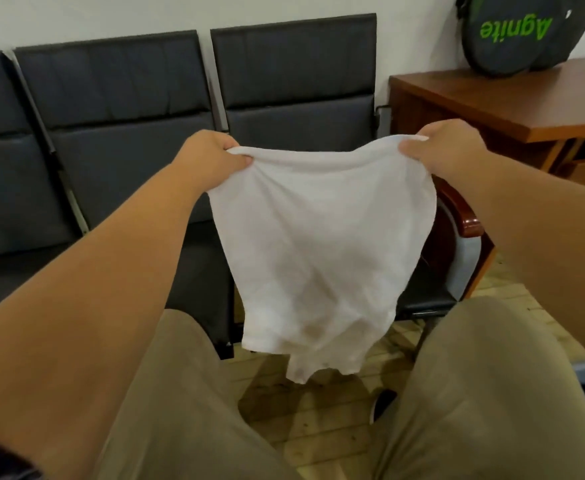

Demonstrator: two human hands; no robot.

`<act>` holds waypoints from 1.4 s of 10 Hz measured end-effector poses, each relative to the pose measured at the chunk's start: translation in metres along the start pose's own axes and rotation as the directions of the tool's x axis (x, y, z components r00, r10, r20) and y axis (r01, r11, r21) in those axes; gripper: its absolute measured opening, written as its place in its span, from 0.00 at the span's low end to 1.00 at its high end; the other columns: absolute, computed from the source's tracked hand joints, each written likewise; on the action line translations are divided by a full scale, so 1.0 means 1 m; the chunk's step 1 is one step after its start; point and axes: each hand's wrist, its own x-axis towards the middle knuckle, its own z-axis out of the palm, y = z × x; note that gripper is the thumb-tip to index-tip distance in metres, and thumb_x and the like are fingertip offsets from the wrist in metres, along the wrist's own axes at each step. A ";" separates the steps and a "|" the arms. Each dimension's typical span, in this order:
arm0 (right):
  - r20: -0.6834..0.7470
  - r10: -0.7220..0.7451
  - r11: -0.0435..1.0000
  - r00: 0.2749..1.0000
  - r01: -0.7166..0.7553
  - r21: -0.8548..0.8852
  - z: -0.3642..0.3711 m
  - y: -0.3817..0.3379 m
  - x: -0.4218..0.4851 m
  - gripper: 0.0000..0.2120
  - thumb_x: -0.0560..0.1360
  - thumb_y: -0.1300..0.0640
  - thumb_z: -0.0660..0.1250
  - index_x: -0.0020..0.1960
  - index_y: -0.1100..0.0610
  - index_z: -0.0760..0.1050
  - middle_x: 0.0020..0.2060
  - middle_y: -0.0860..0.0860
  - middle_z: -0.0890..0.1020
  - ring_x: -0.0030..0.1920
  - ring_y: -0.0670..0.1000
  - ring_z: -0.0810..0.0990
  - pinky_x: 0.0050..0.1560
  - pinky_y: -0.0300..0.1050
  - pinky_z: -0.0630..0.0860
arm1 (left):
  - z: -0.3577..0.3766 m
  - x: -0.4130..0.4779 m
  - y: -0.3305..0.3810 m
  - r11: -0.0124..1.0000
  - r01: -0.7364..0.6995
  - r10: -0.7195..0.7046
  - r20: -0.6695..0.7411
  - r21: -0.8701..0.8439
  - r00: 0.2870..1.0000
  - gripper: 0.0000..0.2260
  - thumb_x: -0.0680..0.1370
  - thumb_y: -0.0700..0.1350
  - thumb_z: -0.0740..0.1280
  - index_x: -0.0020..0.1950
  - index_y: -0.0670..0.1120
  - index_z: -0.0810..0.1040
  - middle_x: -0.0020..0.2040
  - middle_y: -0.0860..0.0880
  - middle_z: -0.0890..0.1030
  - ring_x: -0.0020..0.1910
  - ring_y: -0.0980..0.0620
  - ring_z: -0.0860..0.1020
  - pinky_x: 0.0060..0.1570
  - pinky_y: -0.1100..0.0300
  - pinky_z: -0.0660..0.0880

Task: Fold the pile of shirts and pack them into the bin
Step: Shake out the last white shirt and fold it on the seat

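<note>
We see a white shirt (319, 244) held up in the air in the middle of the scene, hanging free above the wooden floor (319, 420) and between the person's knees. The left hand (211, 154) pinches the shirt's top edge at its left end, thumb on the near side and fingers curled over the far side of the cloth. The right hand (447, 147) pinches the top edge at its right end in the same way, thumb toward us. The edge between the two hands sags a little, and the cloth falls in soft creases, narrowing toward its lower end; we cannot tell which part of the shirt is uppermost. Both bare forearms reach out from the near corners. Below them lie the person's legs in tan trousers (180, 393), with a dark shoe (383, 405) on the floor between them. Behind the shirt a row of dark padded chairs (111, 98) stands against the far wall. At the far right is a brown wooden bench (526, 98) with a round dark bag (519, 32) bearing green letters on it, leaning against the wall. Just right of the shirt shows the glossy wooden arm of another chair (464, 216).
</note>
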 end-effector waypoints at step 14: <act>0.004 0.387 0.920 0.922 -0.387 0.058 0.354 0.128 0.231 0.13 0.82 0.49 0.69 0.62 0.55 0.82 0.55 0.58 0.85 0.55 0.62 0.86 0.59 0.56 0.83 | 0.297 0.225 -0.220 0.910 0.302 -0.300 -0.053 0.285 0.953 0.10 0.82 0.52 0.69 0.61 0.51 0.81 0.54 0.46 0.81 0.50 0.42 0.81 0.50 0.46 0.81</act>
